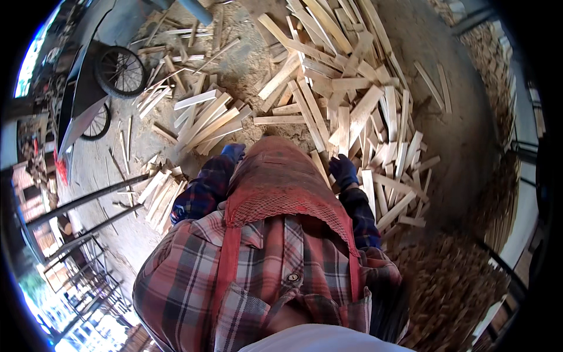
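Heap of wood offcuts (346, 88) ahead, wheeled cart (111, 76) far left, smaller stack (159, 193) between.

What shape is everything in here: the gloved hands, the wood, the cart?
Left hand: gloved in blue, down by the apron's edge, holding nothing visible.
Right hand: gloved in blue, resting at the wood pile, grip unclear.
Wood slats: cut, heaped loosely, lying every way.
Small slat stack: lying on the ground, apart.
Wheeled cart: parked, upright.
Red apron: worn, dusty.
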